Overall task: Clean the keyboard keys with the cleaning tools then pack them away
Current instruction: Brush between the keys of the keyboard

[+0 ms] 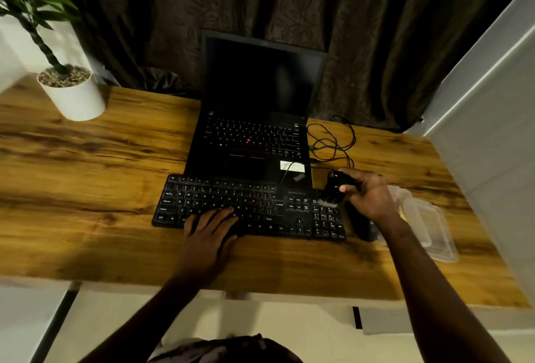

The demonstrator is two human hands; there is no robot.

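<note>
A black keyboard [254, 203] lies on the wooden desk [101, 160] in front of a laptop. My left hand [210, 228] rests flat on its lower left keys, fingers straight. My right hand [366, 194] grips a small black object [335, 187], which looks like a cleaning tool, just above the keyboard's right end near the number pad. A pale tip shows under this object over the keys. What kind of tool it is I cannot tell.
An open black laptop [254, 119] stands behind the keyboard, with a tangled black cable [333, 142] to its right. A clear plastic container [428, 226] sits at the right, with a dark object [362, 226] beside it. A potted plant [69, 90] stands far left.
</note>
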